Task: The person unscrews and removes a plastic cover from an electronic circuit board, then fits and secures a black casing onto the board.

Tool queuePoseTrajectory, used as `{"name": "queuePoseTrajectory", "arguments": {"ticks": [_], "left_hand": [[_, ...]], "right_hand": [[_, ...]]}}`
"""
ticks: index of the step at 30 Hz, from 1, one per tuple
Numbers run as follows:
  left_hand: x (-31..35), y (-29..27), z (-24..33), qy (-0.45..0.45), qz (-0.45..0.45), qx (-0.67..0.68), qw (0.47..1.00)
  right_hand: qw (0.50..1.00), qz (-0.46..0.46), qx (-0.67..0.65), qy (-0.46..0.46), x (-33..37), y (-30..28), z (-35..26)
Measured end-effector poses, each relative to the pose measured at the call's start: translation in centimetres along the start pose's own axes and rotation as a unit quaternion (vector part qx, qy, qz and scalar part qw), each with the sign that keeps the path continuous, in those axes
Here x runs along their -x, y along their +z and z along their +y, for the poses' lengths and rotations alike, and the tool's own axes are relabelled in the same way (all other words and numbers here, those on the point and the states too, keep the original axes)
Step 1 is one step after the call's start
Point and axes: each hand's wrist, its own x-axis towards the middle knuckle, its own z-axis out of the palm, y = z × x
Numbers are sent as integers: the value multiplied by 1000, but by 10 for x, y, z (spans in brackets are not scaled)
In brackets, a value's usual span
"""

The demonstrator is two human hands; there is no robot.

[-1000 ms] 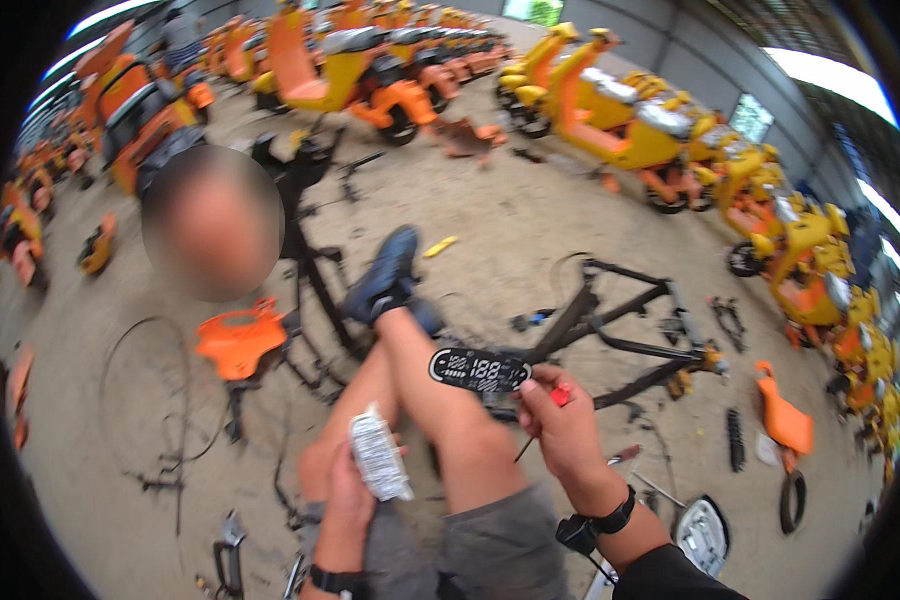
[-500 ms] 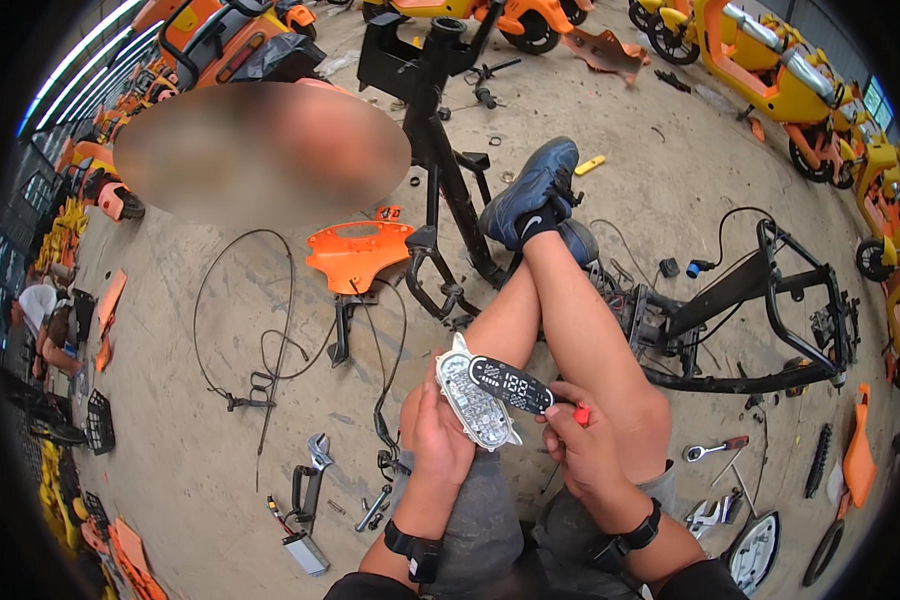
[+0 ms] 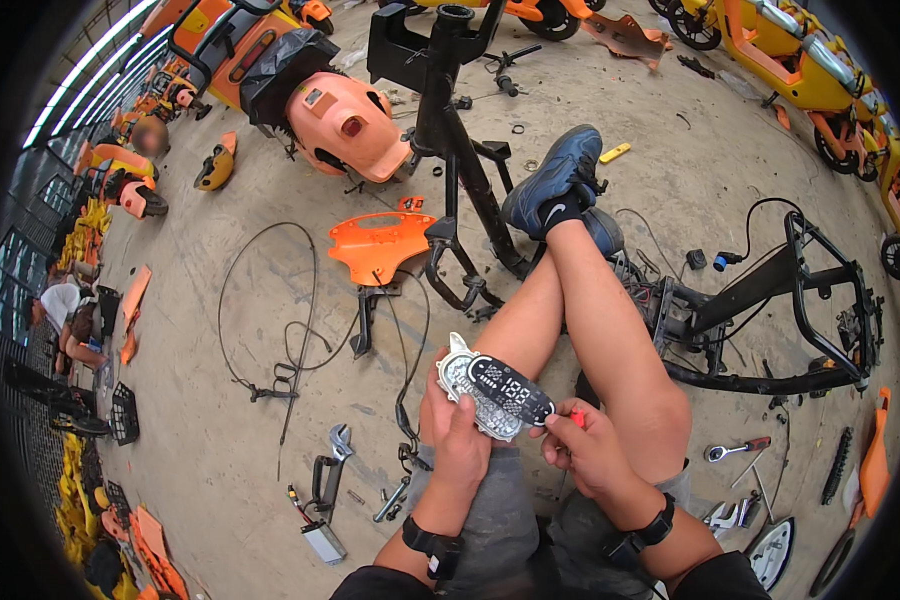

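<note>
My left hand grips a silver oval display housing from its left and lower side, thumb on the front. Over that housing lies a black oval display panel with white segment markings, slanting down to the right. At the panel's right end, the closed fingers of my right hand touch its edge. A small red piece shows between my right thumb and forefinger; the rest of it is hidden in the hand. Both hands work above my lap, close to my bare crossed legs.
A black scooter frame lies at right, and another frame post rises ahead. Cables and an orange panel lie left. Nearby are an adjustable wrench and a ratchet. Another person crouches far left.
The black panel now covers more of the housing's face. My left thumb has come over the housing's front. The whole view has shifted, so the surroundings sit further right.
</note>
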Motion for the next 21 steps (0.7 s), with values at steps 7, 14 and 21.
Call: {"name": "queuePoseTrajectory", "arguments": {"ticks": [7,14,21], "left_hand": [[6,16,5,32,7,-66,997],[6,15,3,46,2,-90,995],[8,13,0,67,6,-115,991]], "right_hand": [[999,-33,3,-1,2,5,5],[999,-31,16,14,4,9,6],[999,-32,-4,25,3,11,12]]}}
